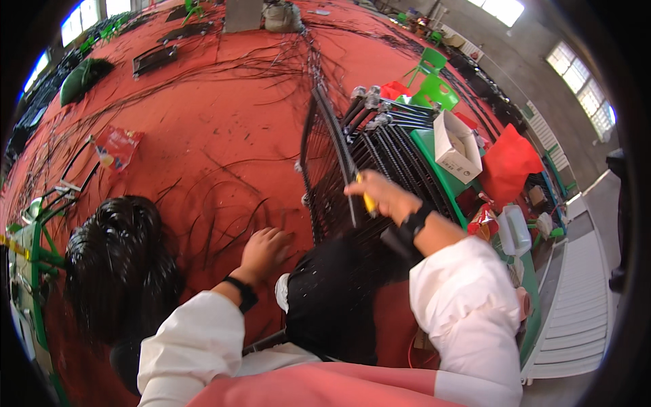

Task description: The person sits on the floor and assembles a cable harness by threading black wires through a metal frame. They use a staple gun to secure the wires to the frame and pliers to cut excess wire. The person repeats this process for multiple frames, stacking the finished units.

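My right hand point(384, 193) is closed around a yellow-handled tool point(369, 199), whose working end I cannot make out. Close by, a narrow grey strip or shaft point(353, 211) points down; whether it belongs to the tool is unclear. The hand is over a dark frame strung with black strands point(328, 147), which leans away from me. Black cloth point(330, 300) covers the area at my lap, below the frame. My left hand point(264, 252) hovers left of the cloth with fingers spread, slightly blurred and holding nothing.
A thick bundle of glossy black strands point(122, 254) hangs at left, beside a green chair point(38, 285). To the right, stacked black frames point(402, 157) stand near a green table edge point(442, 178) with a white carton point(457, 147). Loose strands litter the red floor covering point(203, 122).
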`<state>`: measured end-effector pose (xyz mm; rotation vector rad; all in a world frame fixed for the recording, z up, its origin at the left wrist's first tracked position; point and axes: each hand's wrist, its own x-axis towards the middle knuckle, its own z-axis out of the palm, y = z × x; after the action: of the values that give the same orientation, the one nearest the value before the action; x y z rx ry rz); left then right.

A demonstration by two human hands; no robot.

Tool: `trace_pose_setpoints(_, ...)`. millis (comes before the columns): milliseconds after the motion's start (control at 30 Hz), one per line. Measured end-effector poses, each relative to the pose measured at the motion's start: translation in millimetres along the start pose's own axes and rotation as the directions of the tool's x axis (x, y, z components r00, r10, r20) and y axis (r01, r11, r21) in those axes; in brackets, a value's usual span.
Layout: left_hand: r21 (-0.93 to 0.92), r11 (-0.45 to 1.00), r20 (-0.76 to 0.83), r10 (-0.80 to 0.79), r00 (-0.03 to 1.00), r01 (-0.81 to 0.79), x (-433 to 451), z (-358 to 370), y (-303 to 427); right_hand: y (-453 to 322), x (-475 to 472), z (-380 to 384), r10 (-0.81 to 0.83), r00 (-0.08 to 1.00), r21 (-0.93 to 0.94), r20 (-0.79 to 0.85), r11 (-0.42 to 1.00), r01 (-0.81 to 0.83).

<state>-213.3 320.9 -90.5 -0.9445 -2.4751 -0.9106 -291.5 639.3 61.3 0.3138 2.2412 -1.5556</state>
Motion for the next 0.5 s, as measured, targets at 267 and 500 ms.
trace_pose_setpoints(267, -0.107, 0.903, -0.062, -0.424, 0.903, 0.417, -78.3, -80.3, -35.2, 118.5, -84.2, 29.1, -0.112, 0.994, 0.243, -0.016, 0.964, 0.112)
trace_pose_setpoints(500, -0.302, 0.801, -0.072, -0.561, 0.825, 0.518, -86.0, -95.1, -8.2, 147.8, -124.9, -4.9, -0.08, 0.992, 0.13, -0.093, 0.987, 0.092)
